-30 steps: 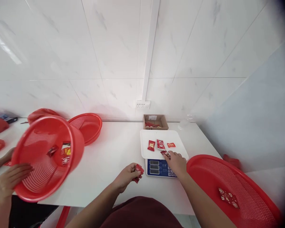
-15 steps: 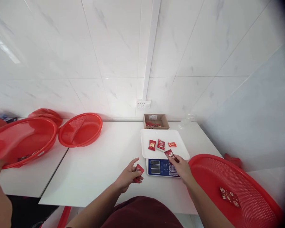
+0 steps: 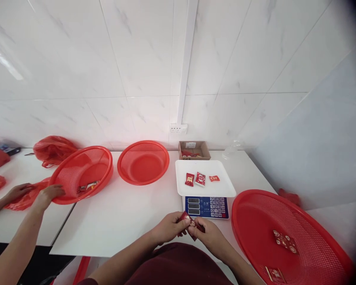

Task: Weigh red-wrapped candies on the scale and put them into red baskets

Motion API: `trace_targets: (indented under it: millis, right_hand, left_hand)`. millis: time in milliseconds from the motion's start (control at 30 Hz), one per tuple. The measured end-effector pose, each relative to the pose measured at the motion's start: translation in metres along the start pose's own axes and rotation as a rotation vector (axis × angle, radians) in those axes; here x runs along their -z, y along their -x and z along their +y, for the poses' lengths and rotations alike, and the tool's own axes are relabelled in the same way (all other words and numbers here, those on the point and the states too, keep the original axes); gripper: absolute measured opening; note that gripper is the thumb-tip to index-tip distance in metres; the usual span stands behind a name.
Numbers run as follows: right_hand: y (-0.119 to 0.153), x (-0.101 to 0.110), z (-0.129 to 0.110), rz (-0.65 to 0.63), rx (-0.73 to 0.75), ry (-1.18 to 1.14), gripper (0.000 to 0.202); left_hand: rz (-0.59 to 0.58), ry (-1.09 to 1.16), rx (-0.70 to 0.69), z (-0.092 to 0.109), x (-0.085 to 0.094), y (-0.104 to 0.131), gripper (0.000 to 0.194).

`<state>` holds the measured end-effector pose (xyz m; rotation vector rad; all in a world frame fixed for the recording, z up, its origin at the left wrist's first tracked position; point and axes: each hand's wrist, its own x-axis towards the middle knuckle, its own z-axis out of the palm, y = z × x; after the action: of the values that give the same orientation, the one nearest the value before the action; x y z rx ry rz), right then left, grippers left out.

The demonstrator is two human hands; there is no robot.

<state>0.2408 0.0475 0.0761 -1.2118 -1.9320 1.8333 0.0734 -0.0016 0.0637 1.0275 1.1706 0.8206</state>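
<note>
Just in front of my body, at the table's front edge, my left hand [image 3: 170,228] and my right hand [image 3: 209,235] meet around red wrapped packets [image 3: 192,224]. The fingers of both are closed on them; how many packets there are is partly hidden. Beyond them stands a scale [image 3: 207,207] with a white tray [image 3: 206,192]. On the tray lie a dark red packet [image 3: 189,179], a red and white packet [image 3: 200,179] and a small orange-red packet [image 3: 214,178]. To my right, a large red basket [image 3: 255,221] holds two red packets, one [image 3: 285,241] near its middle.
An open cardboard box [image 3: 195,157] stands behind the scale. Two red baskets [image 3: 143,181] [image 3: 108,174] stand left of centre. Another person's hand [image 3: 49,194] holds the farther-left basket, and a second hand [image 3: 17,191] touches a red bag [image 3: 32,196].
My hands have come together, my right hand leaving the tray's edge. A second packet shows in the right basket. The left baskets have shifted right, and the other person's hands have moved in.
</note>
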Motion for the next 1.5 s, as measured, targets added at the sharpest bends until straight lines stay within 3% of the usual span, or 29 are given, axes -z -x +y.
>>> trace_targets:
  millis: [100, 333, 500, 600, 933, 1267, 1500]
  right_hand:
    - [0.001, -0.001, 0.0, -0.06, 0.026, 0.006, 0.041]
    - [0.009, -0.007, 0.001, -0.076, 0.001, -0.044, 0.049]
    - [0.016, -0.006, -0.005, -0.088, -0.035, -0.031, 0.052]
    - [0.019, -0.006, -0.008, -0.083, -0.039, -0.027, 0.053]
    - [0.018, -0.003, -0.01, 0.031, 0.055, -0.073, 0.05]
    - [0.019, 0.001, -0.006, 0.148, 0.009, -0.055, 0.051]
    - [0.015, 0.005, -0.002, 0.266, -0.018, -0.129, 0.053]
  left_hand:
    - [0.035, -0.001, -0.037, 0.002, -0.001, 0.001, 0.052]
    - [-0.052, 0.018, -0.067, 0.009, -0.006, 0.004, 0.054]
    - [0.001, -0.012, -0.009, 0.012, -0.008, 0.006, 0.058]
    - [0.022, -0.033, -0.043, 0.018, -0.011, 0.008, 0.057]
    - [0.048, -0.045, -0.056, 0.02, -0.015, 0.004, 0.05]
    - [0.193, 0.0, -0.049, 0.019, -0.011, 0.001, 0.048]
    - [0.168, 0.069, -0.104, 0.032, -0.004, 0.007, 0.048]
